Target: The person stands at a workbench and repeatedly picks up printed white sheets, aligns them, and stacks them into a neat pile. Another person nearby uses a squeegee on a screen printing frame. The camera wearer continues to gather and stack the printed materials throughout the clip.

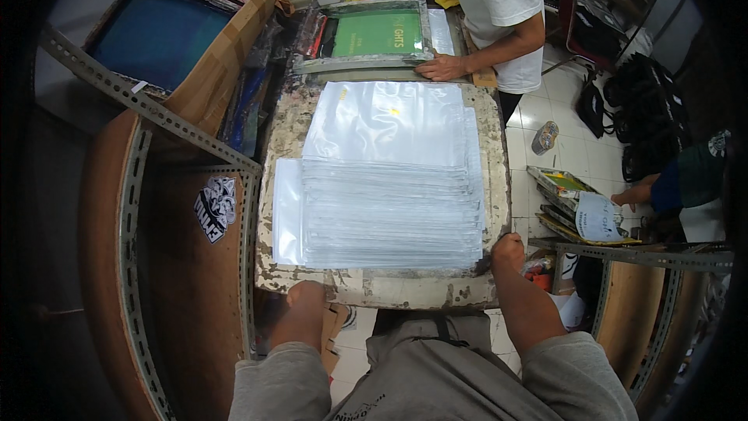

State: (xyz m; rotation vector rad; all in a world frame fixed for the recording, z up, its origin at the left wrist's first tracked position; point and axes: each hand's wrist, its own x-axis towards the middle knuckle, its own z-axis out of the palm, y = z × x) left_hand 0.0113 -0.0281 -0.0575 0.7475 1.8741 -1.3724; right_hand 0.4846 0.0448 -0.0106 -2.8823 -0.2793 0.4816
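Note:
A worn, paint-stained table (pixel 405 292) stands in front of me. On it lies a wide stack of glossy white plastic bags (pixel 389 214), overlapping in many layers, with small yellow prints on the far, topmost one. My left hand (pixel 305 292) is at the table's near edge, left of centre; its fingers are hidden. At the near right corner, my right hand (pixel 508 251) is closed around the table edge. Neither hand touches the bags. Beyond the stack is a screen printing frame (pixel 378 31) with a green mesh, and a co-worker's hand (pixel 442 68) rests by its near right corner.
Metal shelving (pixel 140 187) stands close on the left, with a blue-meshed screen frame (pixel 164 28) on top. A co-worker in a white shirt (pixel 499 8) stands at the far right. Several frames (pixel 576 207) lean at the right, where another person's hand (pixel 635 193) reaches in.

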